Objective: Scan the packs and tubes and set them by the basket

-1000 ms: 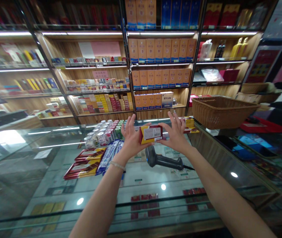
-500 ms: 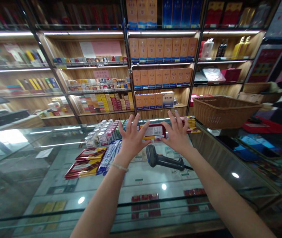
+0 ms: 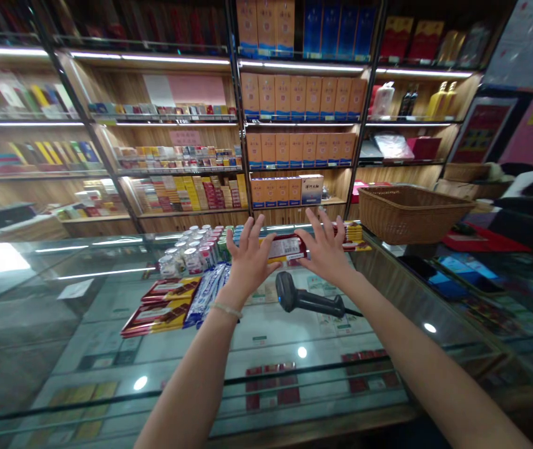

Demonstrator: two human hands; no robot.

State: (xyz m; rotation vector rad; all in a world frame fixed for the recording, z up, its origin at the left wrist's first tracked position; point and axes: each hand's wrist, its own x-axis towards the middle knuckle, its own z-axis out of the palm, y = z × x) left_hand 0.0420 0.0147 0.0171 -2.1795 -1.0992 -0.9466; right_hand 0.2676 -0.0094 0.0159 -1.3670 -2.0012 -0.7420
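Both my hands hold a red and yellow box (image 3: 287, 247) with a white barcode label, out over the glass counter (image 3: 60, 324). My left hand (image 3: 248, 259) grips its left end between thumb and palm, its fingers spread upward. My right hand (image 3: 324, 247) holds the right end, fingers also fanned out. The box lies nearly flat, its long side across. A black barcode scanner (image 3: 308, 298) lies on the glass just below my hands.
Flat red and blue packets (image 3: 173, 300) and small white-capped bottles (image 3: 190, 252) sit left of my hands. A wicker basket (image 3: 409, 214) stands on the counter at the right. Shelves of orange boxes (image 3: 301, 149) fill the wall behind.
The box has turned from upright to lying nearly flat and moved a little farther from me. My fingers have spread wider. The view has tilted slightly.
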